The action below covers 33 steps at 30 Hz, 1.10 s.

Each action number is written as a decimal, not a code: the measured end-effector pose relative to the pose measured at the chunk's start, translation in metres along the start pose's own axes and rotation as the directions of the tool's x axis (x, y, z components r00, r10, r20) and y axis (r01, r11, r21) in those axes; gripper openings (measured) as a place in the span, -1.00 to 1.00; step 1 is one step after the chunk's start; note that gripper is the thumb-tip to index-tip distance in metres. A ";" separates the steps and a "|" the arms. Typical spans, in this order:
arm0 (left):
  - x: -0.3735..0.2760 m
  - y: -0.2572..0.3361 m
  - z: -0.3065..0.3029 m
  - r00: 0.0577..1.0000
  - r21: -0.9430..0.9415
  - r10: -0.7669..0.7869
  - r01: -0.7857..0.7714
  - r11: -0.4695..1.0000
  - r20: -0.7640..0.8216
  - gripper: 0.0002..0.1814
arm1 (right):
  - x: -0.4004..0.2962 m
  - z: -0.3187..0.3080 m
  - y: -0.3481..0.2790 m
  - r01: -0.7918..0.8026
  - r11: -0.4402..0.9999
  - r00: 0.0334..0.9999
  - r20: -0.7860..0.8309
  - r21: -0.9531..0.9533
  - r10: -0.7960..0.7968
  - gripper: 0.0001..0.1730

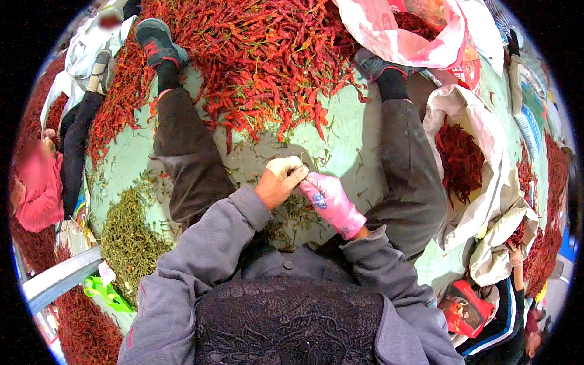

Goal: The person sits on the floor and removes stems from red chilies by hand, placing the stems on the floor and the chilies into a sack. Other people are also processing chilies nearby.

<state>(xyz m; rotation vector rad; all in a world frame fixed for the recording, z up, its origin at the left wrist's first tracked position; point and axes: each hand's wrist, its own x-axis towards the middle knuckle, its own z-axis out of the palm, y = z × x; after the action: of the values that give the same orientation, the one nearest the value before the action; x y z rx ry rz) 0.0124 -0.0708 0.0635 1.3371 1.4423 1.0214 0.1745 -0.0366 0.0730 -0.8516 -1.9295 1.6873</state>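
Observation:
My left hand [281, 179], its fingers in a pale covering, is closed with the thumb against the bent forefinger. A thin greenish stem [301, 159] stands up from that pinch. Fingertip to fingertip with it is my right hand [329, 200], in a pink glove with a blue butterfly print; what lies in its fingers is hidden. Both hands are held above the pale green ground sheet [342, 123], between my outstretched legs. Beyond them spreads a large heap of dried red chillies [269, 68]. Loose chilli stems [296, 214] are scattered below my hands.
A white sack [495, 137] on the right holds chillies; another sack [365, 27] stands by my right foot. At left are a mound of stems [132, 237], a metal bar [64, 273] and a bright green bag [107, 294]. Other people sit at both sides.

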 end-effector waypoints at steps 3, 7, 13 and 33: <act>-0.006 -0.025 -0.002 0.922 -0.457 -0.386 0.353 0.816 0.022 -0.76 | -0.001 0.013 -0.027 0.406 0.913 0.878 0.260 0.038 -0.401 -0.89; 0.001 -0.016 -0.021 0.859 -0.157 -0.271 0.369 0.916 0.434 -0.76 | -0.010 0.022 -0.030 0.066 0.992 0.947 0.307 0.103 -0.095 -0.77; 0.047 -0.081 -0.122 0.743 0.622 0.258 0.261 0.738 -0.618 -0.59 | -0.001 0.014 -0.019 -0.154 0.987 0.971 0.193 0.042 0.144 -0.75; 0.036 -0.082 -0.058 0.966 0.038 0.088 -0.081 0.996 -0.241 -0.51 | -0.029 0.022 -0.016 -0.249 0.965 0.940 0.218 -0.080 0.261 -0.72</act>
<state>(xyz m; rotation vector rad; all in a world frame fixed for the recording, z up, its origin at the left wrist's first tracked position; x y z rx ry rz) -0.0660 -0.0415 -0.0025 1.3392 1.5948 1.2609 0.1779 -0.0738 0.0872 -1.0036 -2.0940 1.9685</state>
